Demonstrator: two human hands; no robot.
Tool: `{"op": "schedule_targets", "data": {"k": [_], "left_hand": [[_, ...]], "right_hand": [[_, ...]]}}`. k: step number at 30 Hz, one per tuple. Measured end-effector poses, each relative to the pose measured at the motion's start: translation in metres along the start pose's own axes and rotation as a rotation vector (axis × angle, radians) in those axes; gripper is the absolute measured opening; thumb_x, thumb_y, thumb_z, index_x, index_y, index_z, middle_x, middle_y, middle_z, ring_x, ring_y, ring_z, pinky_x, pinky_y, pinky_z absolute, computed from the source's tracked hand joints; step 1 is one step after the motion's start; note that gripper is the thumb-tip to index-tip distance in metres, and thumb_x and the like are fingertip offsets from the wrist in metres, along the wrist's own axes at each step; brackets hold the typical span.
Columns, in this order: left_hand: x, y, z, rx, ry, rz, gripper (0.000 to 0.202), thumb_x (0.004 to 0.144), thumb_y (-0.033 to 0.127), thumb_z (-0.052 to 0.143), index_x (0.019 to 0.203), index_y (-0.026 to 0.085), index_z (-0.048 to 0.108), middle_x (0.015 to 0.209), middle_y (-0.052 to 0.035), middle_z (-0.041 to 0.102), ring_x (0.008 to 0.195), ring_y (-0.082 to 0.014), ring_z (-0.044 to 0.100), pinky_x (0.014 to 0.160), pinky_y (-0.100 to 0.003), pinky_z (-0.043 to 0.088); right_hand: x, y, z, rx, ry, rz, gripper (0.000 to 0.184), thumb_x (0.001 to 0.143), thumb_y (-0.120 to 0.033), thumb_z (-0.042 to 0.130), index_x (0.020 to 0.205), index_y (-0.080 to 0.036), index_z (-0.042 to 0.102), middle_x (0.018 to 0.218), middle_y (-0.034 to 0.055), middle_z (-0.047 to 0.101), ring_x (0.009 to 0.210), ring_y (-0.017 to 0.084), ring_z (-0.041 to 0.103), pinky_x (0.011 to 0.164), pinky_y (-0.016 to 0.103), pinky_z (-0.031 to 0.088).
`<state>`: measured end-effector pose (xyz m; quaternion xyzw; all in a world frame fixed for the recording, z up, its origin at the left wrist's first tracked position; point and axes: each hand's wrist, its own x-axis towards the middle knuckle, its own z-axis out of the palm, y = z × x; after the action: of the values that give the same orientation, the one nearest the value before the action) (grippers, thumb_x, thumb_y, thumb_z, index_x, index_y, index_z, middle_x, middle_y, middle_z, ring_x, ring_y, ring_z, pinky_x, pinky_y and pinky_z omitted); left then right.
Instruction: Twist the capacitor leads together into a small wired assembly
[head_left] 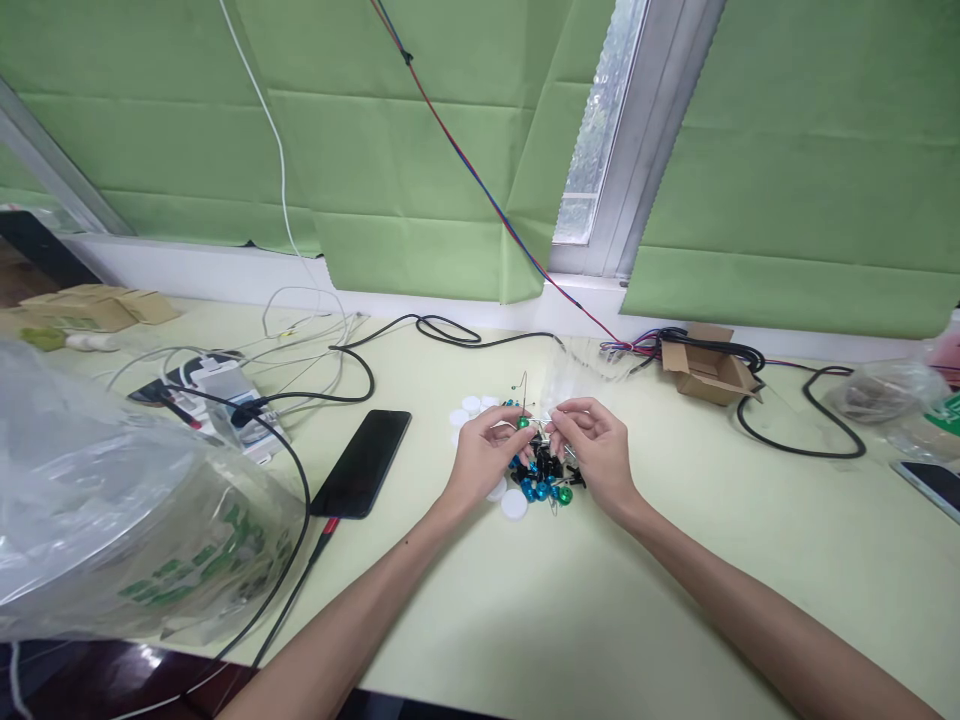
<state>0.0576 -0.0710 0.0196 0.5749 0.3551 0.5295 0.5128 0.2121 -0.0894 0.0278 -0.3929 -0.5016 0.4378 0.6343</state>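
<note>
My left hand (486,455) and my right hand (592,448) meet above a small heap of parts (544,482) on the pale table (525,600). The heap holds blue and green metallic knobs, black pieces and thin wires. My left hand pinches a small green knob (523,423) between thumb and fingers. My right hand's fingers are curled in a pinch right next to it, on something too small to make out. White round caps (514,505) lie beside the heap, with more (469,408) behind my left hand.
A black phone (361,462) lies left of my hands, plugged into a black cable. A power strip (225,395) with white cables sits further left. A large clear plastic bag (112,500) fills the near left. An open cardboard box (709,368) and black cables lie at the back right.
</note>
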Motion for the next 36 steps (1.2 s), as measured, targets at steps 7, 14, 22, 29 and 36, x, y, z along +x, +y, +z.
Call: {"op": "schedule_targets", "data": {"k": [7,14,22,29,36], "left_hand": [[-0.002,-0.003,0.002,0.028,-0.047,-0.077,0.029,0.074,0.034,0.074,0.094,0.014,0.066,0.059,0.0005,0.062,0.050,-0.0140,0.060,0.052,-0.027,0.051],[-0.002,-0.006,0.002,0.032,-0.069,-0.064,0.031,0.072,0.038,0.075,0.090,0.014,0.066,0.068,-0.0015,0.063,0.053,-0.0143,0.061,0.049,-0.027,0.051],[-0.003,-0.011,0.001,0.006,-0.137,-0.084,0.032,0.072,0.038,0.075,0.092,0.014,0.068,0.062,-0.0003,0.062,0.048,-0.0116,0.056,0.048,-0.026,0.049],[-0.003,-0.008,0.001,-0.022,-0.132,-0.092,0.030,0.072,0.036,0.076,0.090,0.014,0.068,0.061,0.0002,0.061,0.048,-0.0110,0.054,0.048,-0.025,0.047],[-0.004,-0.004,0.002,-0.017,-0.142,-0.090,0.029,0.072,0.036,0.076,0.091,0.014,0.070,0.060,0.0001,0.060,0.047,-0.0105,0.052,0.048,-0.025,0.046]], "right_hand": [[-0.006,0.017,-0.003,0.005,0.045,-0.012,0.021,0.082,-0.036,0.070,0.086,-0.018,0.061,0.069,0.0017,0.069,0.054,0.014,0.062,0.053,0.028,0.050],[-0.016,0.022,-0.008,-0.079,0.017,-0.056,0.022,0.087,-0.038,0.063,0.096,-0.018,0.063,0.071,0.0021,0.069,0.063,0.016,0.065,0.066,0.033,0.054],[-0.028,0.024,-0.013,-0.168,0.035,-0.108,0.015,0.090,-0.034,0.059,0.091,-0.020,0.063,0.076,0.0018,0.067,0.064,0.015,0.062,0.064,0.030,0.052],[-0.025,0.026,-0.014,-0.227,0.027,-0.114,0.020,0.092,-0.038,0.055,0.088,-0.020,0.062,0.076,0.0021,0.065,0.060,0.015,0.058,0.059,0.029,0.048],[-0.026,0.026,-0.015,-0.280,0.038,-0.086,0.026,0.092,-0.041,0.054,0.078,-0.021,0.059,0.065,-0.0014,0.057,0.052,0.013,0.050,0.052,0.026,0.042]]}}
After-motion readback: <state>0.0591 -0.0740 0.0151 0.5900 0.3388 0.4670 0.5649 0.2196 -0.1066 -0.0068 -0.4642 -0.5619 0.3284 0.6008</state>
